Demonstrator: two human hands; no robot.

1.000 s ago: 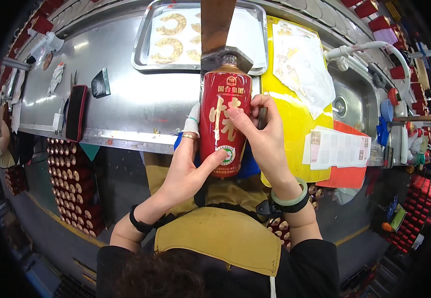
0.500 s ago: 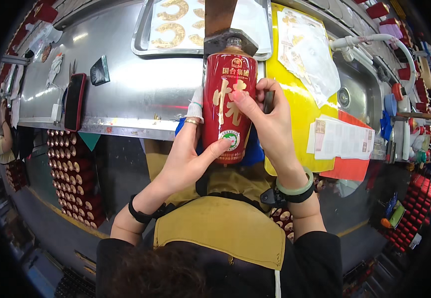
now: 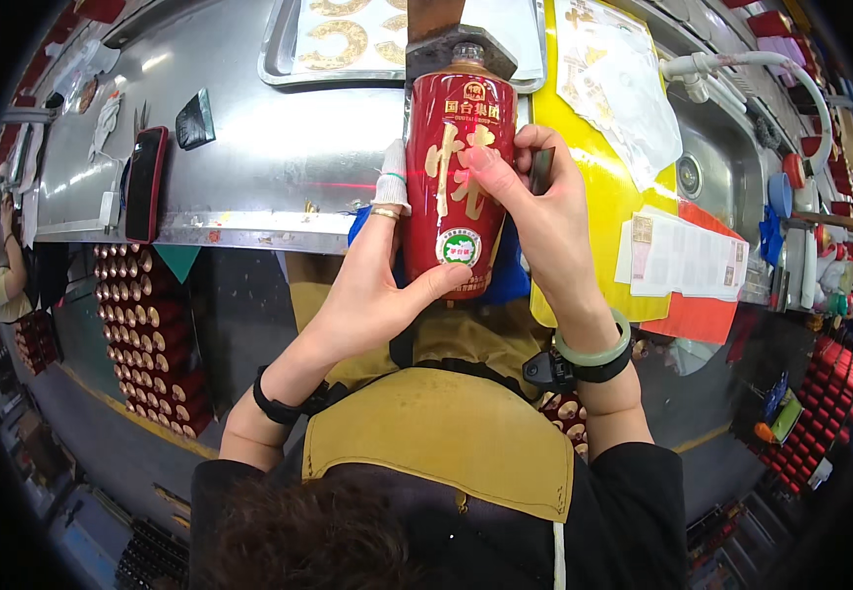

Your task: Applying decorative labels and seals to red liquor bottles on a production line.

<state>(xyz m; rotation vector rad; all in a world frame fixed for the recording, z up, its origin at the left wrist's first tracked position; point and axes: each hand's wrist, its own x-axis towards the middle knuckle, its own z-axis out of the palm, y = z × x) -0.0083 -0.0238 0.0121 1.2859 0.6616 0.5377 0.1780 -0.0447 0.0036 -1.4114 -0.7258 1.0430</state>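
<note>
Metal counter (image 3: 239, 162): tray (image 3: 333, 78) holding gold cutouts (image 3: 356, 41); hands (image 3: 379, 277) (image 3: 552, 214) gripping red bottle (image 3: 456, 211), right also dark piece (image 3: 541, 171).

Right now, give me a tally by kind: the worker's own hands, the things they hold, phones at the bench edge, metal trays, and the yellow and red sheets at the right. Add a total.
Hands: 2, left hand and right hand
Bottles held: 1, red bottle
Small items held: 1, dark piece
Phones: 1, phone
Trays: 1, metal tray
Sheets: 2, yellow sheet and red sheet
Total: 8
</note>
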